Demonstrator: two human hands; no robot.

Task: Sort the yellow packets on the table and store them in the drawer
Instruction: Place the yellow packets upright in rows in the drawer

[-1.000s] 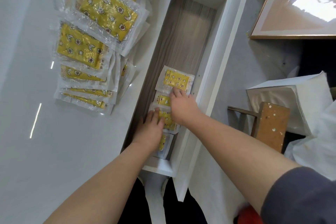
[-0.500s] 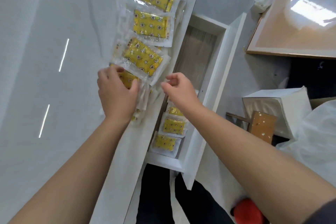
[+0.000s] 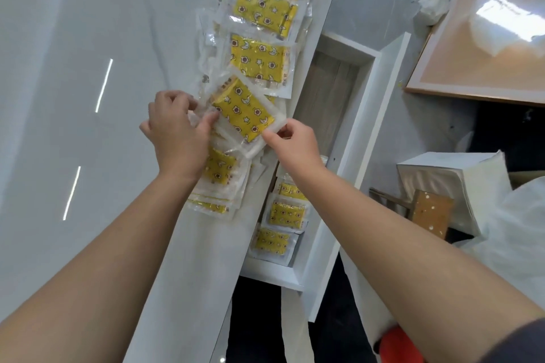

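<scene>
Left hand fingers are curled round the left edge of a packet, the thumb pressed on its clear rim. The packet's lower right corner is pinched by the right hand. The packet is held tilted between both hands, over other packets near the table edge; whether it is lifted clear of them cannot be told. A flat rectangular yellow pad, printed with stars, moons and flowers, is sealed in a clear, glossy, crinkled wrapper with a wide border. Same-kind packets are spread in an overlapping row along the table's right edge, beyond and beneath the hands. The table is seen as white, smooth and glossy, with light streaks reflected. The drawer is pulled open just right of the table edge: white walls, grey wood-grain floor. Three stored packets are laid flat in a line at its near end, slightly overlapped, below the right wrist.
</scene>
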